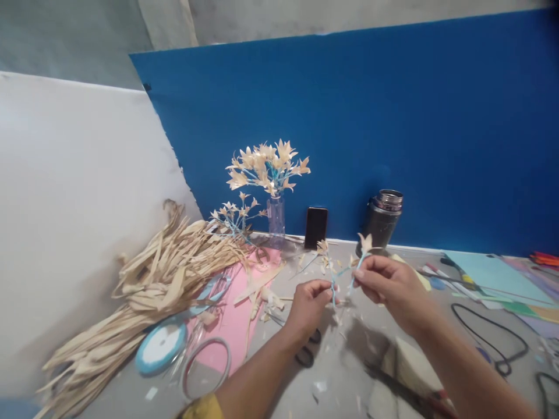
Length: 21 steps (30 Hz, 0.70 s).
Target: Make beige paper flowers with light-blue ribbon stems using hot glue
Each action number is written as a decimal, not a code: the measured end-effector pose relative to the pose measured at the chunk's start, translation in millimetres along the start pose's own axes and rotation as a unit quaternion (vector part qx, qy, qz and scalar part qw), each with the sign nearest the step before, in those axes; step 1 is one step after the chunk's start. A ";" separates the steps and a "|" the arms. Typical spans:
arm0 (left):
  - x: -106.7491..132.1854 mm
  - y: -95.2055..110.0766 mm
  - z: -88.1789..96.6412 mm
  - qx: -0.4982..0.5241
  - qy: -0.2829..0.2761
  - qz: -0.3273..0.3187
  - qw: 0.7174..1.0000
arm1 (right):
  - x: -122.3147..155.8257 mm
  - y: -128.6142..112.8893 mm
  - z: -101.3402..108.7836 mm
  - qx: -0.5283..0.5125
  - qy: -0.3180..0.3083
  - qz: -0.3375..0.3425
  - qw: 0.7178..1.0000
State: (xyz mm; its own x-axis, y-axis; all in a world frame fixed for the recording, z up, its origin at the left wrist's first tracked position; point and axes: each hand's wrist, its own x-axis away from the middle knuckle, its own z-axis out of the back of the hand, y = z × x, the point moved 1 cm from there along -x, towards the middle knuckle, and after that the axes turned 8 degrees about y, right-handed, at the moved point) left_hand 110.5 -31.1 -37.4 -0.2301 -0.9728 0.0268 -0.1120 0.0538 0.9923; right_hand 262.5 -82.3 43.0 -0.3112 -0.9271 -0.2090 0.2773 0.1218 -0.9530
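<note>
Between the fingertips of my left hand (311, 304) is the blue-wrapped stem of an artificial flower sprig (323, 249), its pale blooms pointing up. To the right, my right hand (388, 285) pinches a single artificial flower (365, 242) by its blue stem, bloom upward. The two stems are close together but look apart. Below my left hand, the black handles of scissors (305, 356) show partly behind my wrist. Pale scraps lie on the grey table (288, 390) around and beneath both hands.
Dried husks (183, 262) heap on the left, beside a blue ribbon spool (161, 344) and pink paper (227, 314). Behind stand a clear vase (276, 221) of flowers, a phone (315, 228) and an open flask (381, 221). Coloured sheets (502, 279) and a black cord (489, 334) lie right.
</note>
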 end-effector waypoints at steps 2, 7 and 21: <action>2.5 1.3 -0.2 -0.003 -0.035 0.004 0.999 | 1.6 5.5 -9.9 0.039 0.009 0.000 0.999; 5.9 3.1 -0.6 -0.003 -0.064 -0.063 0.996 | 10.5 21.9 -28.4 0.200 0.075 0.080 0.974; 13.3 2.3 -9.1 -0.005 0.016 -0.085 0.996 | 19.8 30.6 -29.0 0.341 0.072 0.193 0.917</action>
State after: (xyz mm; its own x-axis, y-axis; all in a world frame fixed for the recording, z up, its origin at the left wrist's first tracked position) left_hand 115.9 -46.0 -33.6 -0.1768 -0.9745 -0.1384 -0.1365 -0.1150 0.9839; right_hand 238.5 -86.6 3.4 -0.1742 -0.7990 -0.5755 0.8812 0.1344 -0.4532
